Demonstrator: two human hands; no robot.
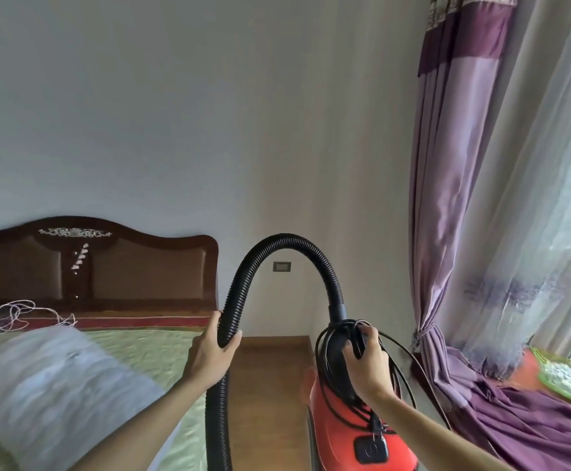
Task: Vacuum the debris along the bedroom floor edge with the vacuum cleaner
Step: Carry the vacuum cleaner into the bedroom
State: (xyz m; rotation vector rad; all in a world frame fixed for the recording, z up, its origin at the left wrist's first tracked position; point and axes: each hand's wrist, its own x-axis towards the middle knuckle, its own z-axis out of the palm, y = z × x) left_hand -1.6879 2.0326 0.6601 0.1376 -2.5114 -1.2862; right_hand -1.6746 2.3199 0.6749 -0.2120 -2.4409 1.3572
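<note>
Now hose (240, 290) left hand (214, 351), vacuum (338, 426) right hand (367, 362)

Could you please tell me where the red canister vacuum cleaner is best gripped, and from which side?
Likely by the black top handle of the red canister vacuum cleaner, from above, as the right hand does: it sits over the body, and the coiled black power cord gets clamped too.

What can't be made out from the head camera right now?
- Head view: the hose end and any nozzle, cut off by the bottom edge.
- Head view: debris on the floor, too small or blurred to tell.
- Head view: the handle of the vacuum cleaner, covered by the right hand and coiled cord.
</note>
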